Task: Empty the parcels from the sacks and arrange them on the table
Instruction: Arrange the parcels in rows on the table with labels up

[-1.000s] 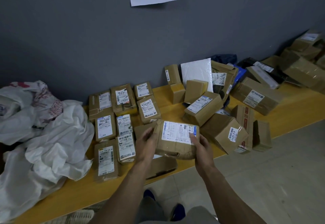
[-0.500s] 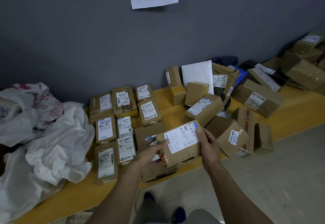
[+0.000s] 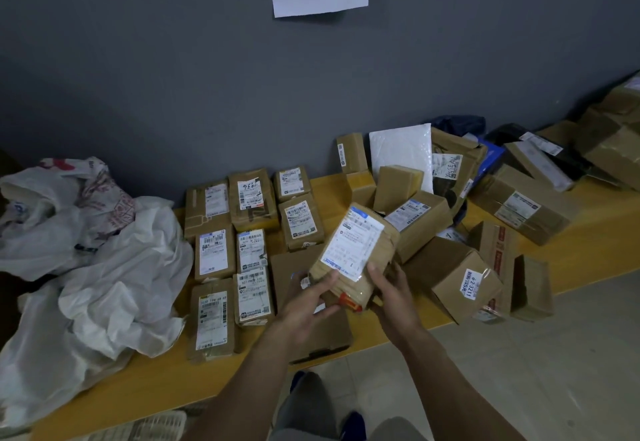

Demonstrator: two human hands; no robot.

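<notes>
Head view: my left hand (image 3: 304, 305) and right hand (image 3: 391, 291) both grip one labelled parcel (image 3: 353, 253) by its near end, tilted above a flat carton (image 3: 322, 336). I judge this is the placing step; next I must lay it label-up beside the neat rows (image 3: 214, 253). Free worktop (image 3: 602, 219) is narrow: front edge near, loose pile (image 3: 450, 274) right, sacks (image 3: 114, 267) left.

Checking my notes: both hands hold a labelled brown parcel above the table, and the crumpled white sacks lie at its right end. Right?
One slip: the head view shows the crumpled white sacks at the left end of the table, not the right. The left hand and right hand do hold the labelled brown parcel above it.
</notes>
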